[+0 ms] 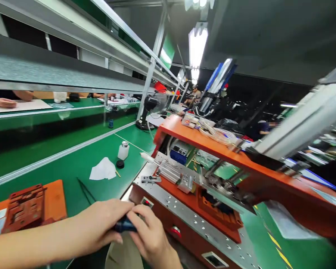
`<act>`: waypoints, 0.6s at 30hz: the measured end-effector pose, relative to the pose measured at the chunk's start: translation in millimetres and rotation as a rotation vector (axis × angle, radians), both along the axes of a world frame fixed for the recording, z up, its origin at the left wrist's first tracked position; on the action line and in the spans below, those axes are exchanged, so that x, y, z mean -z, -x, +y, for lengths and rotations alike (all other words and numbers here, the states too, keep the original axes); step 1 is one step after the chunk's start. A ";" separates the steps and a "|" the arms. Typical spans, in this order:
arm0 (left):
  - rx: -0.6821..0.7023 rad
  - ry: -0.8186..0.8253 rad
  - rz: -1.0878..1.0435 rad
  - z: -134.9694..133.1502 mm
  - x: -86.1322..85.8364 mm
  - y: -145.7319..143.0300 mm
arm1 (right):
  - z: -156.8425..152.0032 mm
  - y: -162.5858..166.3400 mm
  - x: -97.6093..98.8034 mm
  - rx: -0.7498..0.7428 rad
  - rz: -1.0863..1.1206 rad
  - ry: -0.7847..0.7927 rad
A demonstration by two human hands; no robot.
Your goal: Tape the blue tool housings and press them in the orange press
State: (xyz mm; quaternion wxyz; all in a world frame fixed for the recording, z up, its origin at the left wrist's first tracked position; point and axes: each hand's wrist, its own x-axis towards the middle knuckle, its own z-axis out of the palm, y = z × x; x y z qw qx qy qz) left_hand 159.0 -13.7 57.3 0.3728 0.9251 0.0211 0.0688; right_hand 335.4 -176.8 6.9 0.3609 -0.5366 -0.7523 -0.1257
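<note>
Both my hands meet at the bottom centre, in front of an orange press fixture. My left hand [100, 226] is closed around a small dark blue part [124, 225]. My right hand [149, 233] pinches the same part from the right, fingers curled on it. The fixture's drilled metal plate [184, 211] lies just beyond my fingers, with a red button [176, 231] close to my right hand. An orange nest [217, 215] with dark pieces sits on the plate farther right.
An orange jig [26, 207] lies at left on the green bench [72, 168]. Black tweezers [85, 190], a white cloth [103, 169], a black cap [120, 164] and a small white bottle [123, 150] lie beyond. A fan [148, 112] stands farther back. Another person's hand [2, 102] rests at far left.
</note>
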 end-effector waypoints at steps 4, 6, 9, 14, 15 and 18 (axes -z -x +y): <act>-0.229 -0.012 0.121 22.8 9.1 70.1 | 72.8 56.4 8.2 -0.209 0.007 0.051; -0.344 -0.001 0.110 36.2 14.8 108.9 | 103.8 79.5 18.6 -0.284 0.044 0.057; -0.632 0.071 0.036 64.6 32.6 170.6 | 150.4 110.2 38.0 -0.328 0.124 0.072; -1.487 0.049 -0.098 130.7 63.8 304.2 | 193.6 119.5 82.6 -0.268 0.230 0.120; -1.640 0.032 -0.104 141.7 65.8 335.3 | 197.2 113.5 93.7 -0.230 0.258 0.135; -2.028 0.013 -0.092 160.9 63.2 417.5 | 204.9 92.6 126.9 -0.085 0.351 0.206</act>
